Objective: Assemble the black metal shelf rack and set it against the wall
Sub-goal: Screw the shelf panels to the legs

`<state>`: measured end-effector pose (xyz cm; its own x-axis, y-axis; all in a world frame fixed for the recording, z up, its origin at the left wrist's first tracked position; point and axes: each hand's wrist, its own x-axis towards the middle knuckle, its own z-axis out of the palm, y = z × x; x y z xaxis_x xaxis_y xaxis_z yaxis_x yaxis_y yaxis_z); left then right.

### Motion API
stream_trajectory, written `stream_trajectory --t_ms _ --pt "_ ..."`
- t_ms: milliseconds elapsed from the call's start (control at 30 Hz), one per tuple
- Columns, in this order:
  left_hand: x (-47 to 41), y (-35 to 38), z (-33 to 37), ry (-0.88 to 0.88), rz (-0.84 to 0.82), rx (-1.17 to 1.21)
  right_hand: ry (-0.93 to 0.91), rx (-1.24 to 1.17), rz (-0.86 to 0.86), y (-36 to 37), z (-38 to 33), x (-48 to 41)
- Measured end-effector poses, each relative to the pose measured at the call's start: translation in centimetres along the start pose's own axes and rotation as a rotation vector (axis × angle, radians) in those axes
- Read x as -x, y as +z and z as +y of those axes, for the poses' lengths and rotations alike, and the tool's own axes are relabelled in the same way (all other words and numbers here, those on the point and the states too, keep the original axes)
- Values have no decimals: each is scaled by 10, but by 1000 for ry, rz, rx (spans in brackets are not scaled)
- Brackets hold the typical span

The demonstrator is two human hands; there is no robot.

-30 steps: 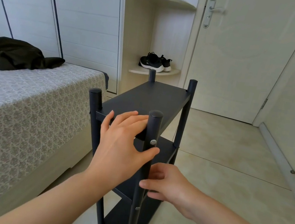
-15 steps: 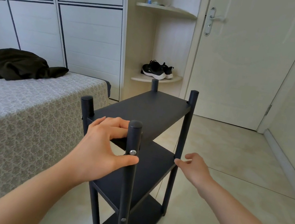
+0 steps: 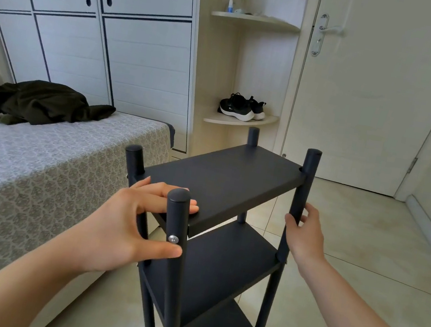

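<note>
Home bedroom, patterned bed (image 3: 35, 166), wardrobe (image 3: 93, 35) (shoes (image 3: 240, 107) shelved), door (image 3: 371, 90)

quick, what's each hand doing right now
left hand: holding the black shelf rack by the near edge of its top shelf
right hand: holding the rack's right post

No words, numbers or signs can be read. The black shelf rack (image 3: 223, 176) at centre bears no lettering. At twelve o'clock, black sneakers (image 3: 237, 106) on a corner shelf (image 3: 269, 121) show a small white side mark, too small to identify. Higher up, a small blue-based bottle (image 3: 230, 3) has no legible label.
</note>
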<state>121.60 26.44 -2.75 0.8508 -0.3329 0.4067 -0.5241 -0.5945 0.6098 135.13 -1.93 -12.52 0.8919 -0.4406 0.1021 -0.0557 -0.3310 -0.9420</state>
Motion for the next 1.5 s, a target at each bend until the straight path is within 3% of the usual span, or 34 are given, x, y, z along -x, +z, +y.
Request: stream_trajectory --t_ms 200,433,667,1067,1200,1500 --pt "4 0 -1 -44 -22 -27 16 -12 -9 2 5 2" --pt "2 -4 -27 -123 90 -15 -29 7 9 -5 8 8" --pt "-13 9 -57 -183 257 146 -78 151 -76 -36 9 15" --pt "-48 35 -80 -477 526 307 -225 389 -268 -81 10 57" --pt "-67 46 -84 -530 565 362 -244 387 -326 -93 11 77" --pt "-98 79 -71 -683 871 620 -305 401 -370 -101 9 98"
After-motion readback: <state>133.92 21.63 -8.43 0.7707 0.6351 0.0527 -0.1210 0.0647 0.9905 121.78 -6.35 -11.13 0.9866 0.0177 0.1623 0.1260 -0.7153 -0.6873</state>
